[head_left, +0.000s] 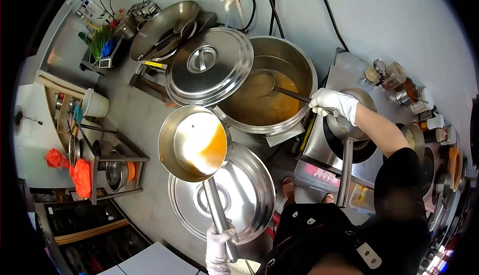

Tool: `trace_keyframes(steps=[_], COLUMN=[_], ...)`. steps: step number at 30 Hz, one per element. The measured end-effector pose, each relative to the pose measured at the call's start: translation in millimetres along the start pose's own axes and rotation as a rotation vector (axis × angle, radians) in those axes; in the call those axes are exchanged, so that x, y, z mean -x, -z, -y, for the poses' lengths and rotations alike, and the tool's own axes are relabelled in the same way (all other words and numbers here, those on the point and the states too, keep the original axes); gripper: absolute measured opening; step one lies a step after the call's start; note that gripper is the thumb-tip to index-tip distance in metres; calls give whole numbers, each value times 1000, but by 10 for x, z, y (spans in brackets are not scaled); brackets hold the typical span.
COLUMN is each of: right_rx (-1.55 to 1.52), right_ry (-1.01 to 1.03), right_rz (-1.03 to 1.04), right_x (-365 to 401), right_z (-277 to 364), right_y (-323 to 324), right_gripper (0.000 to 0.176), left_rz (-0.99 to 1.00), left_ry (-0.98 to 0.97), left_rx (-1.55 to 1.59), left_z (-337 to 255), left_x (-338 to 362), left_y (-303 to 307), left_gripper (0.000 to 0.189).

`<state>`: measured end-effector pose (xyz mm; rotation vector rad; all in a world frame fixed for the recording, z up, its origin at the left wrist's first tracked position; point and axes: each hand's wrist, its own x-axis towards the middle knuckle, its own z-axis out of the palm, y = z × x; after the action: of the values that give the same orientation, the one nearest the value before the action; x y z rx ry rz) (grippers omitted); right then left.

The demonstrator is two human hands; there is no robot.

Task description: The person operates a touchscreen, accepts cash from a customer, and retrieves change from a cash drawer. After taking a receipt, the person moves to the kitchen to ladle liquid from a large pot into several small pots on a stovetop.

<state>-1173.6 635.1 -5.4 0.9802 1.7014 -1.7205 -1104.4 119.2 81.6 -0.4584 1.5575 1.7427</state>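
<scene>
Starting at the left hand, gloved in white: it is clenched tight round the end of a long steel handle, and a saucepan is held out by it. Orange liquid is seen pooled against the pan's right wall. The saucepan is carried above a big flat lid that lies directly under it. Its far rim is seen just beside a tilted lid.

That tilted lid is propped on the left rim of a stockpot, so part of the pot's mouth is covered and only the right side is left open. Orange-brown broth is seen inside.

Over to the right hand, gloved too: it is closed round the dark shaft of a ladle, whose bowl is dipped in the broth. Below this hand a small pan is set on a cooker, its long handle pointed back toward the person.

Farther out, a wide wok is parked behind the tilted lid, and seasoning jars are clustered at the right. A white bucket and red bags are seen on the floor at the left.

Counted: two gloved hands, two large lids, one stockpot, one saucepan, one ladle, one small pan, one wok. The jars cannot be counted surely.
</scene>
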Motion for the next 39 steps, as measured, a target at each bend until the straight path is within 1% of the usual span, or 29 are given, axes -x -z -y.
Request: trace_keyframes(steps=[1,3,5,9,11,12,13,16,18,20,23,24,26,27,29,30,31,32,35,37,38,39], right_rx=[-3,63,102,128,53,14,16,-135,-188,-262,-282,-280,-280,-276,-273,-319,-318,-322,-375,-355,-307,-305], right_ry=[4,2,14,24,28,26,30,72,94,103,108,113,152,155,184,187,189,218,263,263,252,253], right_rz=[-6,-59,-69,-85,-76,-68,-69,-59,-47,-38,-59,-62,-60,-64,-88,-124,-126,-123,-128,-146,-152,-149], right_x=[118,340,530,974,1194,1333,1450,1853,2053,2316,2748,2891,3182,3313,3551,3672,3767,3849,4064,4140,4181,4197], right_z=[-2,-17,-64,-99,-123,-117,-137,-198,-299,-325,-350,-351,-358,-354,-352,-344,-354,-369,-392,-410,-407,-415], right_y=[13,27,82,129,145,149,161,204,266,250,217,201,160,139,77,32,19,9,-76,-117,-136,-163], right_gripper=[18,18,16,15,14,11,11,4,4,3,11,11,23,23,31,31,31,31,35,39,42,42], left_rz=[-20,2,66,57,55,58,61,95,107,109,118,126,160,164,219,249,258,260,296,289,312,310], left_ry=[-4,-18,-8,36,22,21,19,25,47,22,-3,-1,22,19,51,23,4,17,23,16,33,31], left_rx=[-11,-31,-56,-87,-103,-93,-83,-80,-108,-116,-170,-203,-219,-216,-276,-308,-229,-231,-239,-259,-189,-186], left_z=[-13,-25,-11,-26,-5,7,19,47,58,45,68,55,83,81,35,34,71,94,182,172,151,124], left_x=[2,-3,-34,-56,-91,-103,-119,-169,-211,-225,-311,-335,-411,-421,-444,-463,-485,-522,-713,-770,-757,-742], left_y=[-39,-66,-49,-95,-108,-120,-127,-163,-204,-288,-369,-417,-464,-501,-636,-698,-770,-821,-910,-1062,-1159,-1245], left_gripper=[32,32,33,35,35,35,35,36,37,34,31,31,29,29,26,21,18,16,15,14,15,15])
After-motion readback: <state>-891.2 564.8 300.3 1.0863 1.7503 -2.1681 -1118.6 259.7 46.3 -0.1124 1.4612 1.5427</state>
